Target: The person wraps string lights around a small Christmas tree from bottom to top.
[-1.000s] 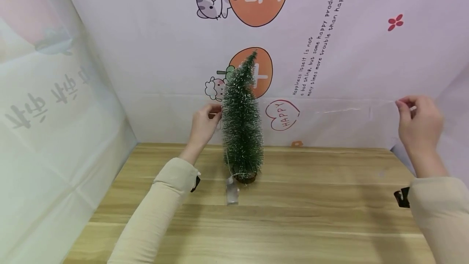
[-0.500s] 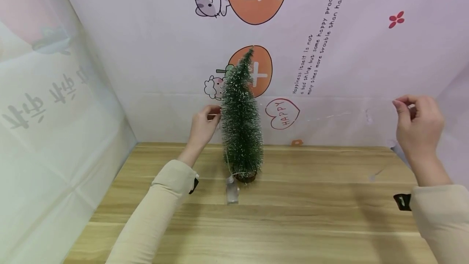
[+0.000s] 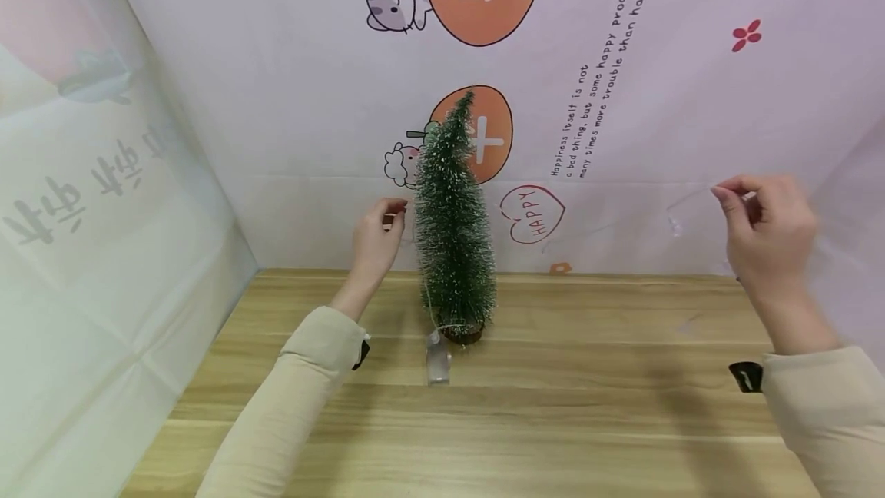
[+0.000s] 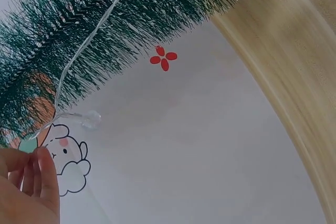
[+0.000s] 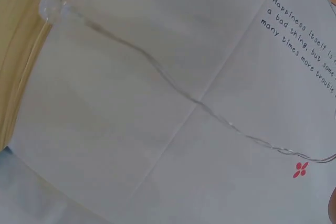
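A small green artificial Christmas tree (image 3: 454, 237) with white-flecked bristles stands upright on the wooden table. Left of it, my left hand (image 3: 379, 240) pinches the thin clear wire of a string of lights; the left wrist view shows that wire (image 4: 84, 51) running along the bristles, with a clear round bulb (image 4: 91, 120) near my fingertips. Far to the right, my right hand (image 3: 774, 233) is raised and pinches another stretch of the string. A clear bulb (image 5: 54, 6) dangles from this wire (image 5: 194, 98) in the right wrist view. The clear battery box (image 3: 438, 360) lies before the tree's brown base (image 3: 463, 334).
The wooden table (image 3: 553, 421) ends at a white printed backdrop (image 3: 311, 98) close behind the tree. A similar sheet (image 3: 104, 290) closes off the left side, and another stretch of sheet (image 3: 853, 252) stands at the right.
My right hand has moved left towards the tree, with the light string hanging slacker. My left hand has shifted slightly left, away from the bristles. The battery box stays put.
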Demonstrator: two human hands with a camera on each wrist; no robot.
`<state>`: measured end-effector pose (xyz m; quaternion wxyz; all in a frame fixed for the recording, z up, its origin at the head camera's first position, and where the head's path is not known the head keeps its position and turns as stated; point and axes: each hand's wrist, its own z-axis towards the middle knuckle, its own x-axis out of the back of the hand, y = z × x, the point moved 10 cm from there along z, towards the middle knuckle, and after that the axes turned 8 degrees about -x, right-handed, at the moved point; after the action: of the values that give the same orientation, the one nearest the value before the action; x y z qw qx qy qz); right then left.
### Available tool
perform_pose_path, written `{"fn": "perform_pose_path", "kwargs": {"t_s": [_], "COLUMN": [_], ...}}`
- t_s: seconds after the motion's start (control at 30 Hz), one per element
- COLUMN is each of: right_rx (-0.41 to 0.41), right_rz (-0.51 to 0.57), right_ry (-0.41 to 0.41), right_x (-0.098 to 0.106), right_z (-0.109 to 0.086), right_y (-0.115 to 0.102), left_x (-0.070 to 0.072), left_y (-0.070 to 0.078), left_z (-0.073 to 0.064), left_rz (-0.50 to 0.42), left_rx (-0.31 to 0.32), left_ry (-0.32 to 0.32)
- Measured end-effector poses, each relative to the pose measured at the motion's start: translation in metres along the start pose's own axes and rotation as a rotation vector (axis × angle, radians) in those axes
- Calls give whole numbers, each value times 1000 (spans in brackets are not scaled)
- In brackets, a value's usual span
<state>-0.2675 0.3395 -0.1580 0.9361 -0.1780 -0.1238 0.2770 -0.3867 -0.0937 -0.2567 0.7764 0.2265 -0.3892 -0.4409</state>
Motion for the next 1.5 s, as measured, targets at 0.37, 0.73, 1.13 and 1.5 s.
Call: {"fn": "perform_pose_path", "kwargs": {"t_s": [0.37,0.73,1.13,1.5], "right_rx": [84,184,269,364], "right_rz": [87,139,191,250], "right_ry": [4,-56,-134,-161], "right_x": [-15,-38,-59,-70], "right_z": [-7,-18,-33,-50], "right_y": [-30,-62,-98,-122], "left_x": [20,20,8,-12], "left_y": [20,71,112,124], "left_z": [-6,-20,-38,-46], "left_rz": [-18,97,114,123], "left_rx": [-102,-362,-516,-528], "left_ry": [134,200,187,57]}}
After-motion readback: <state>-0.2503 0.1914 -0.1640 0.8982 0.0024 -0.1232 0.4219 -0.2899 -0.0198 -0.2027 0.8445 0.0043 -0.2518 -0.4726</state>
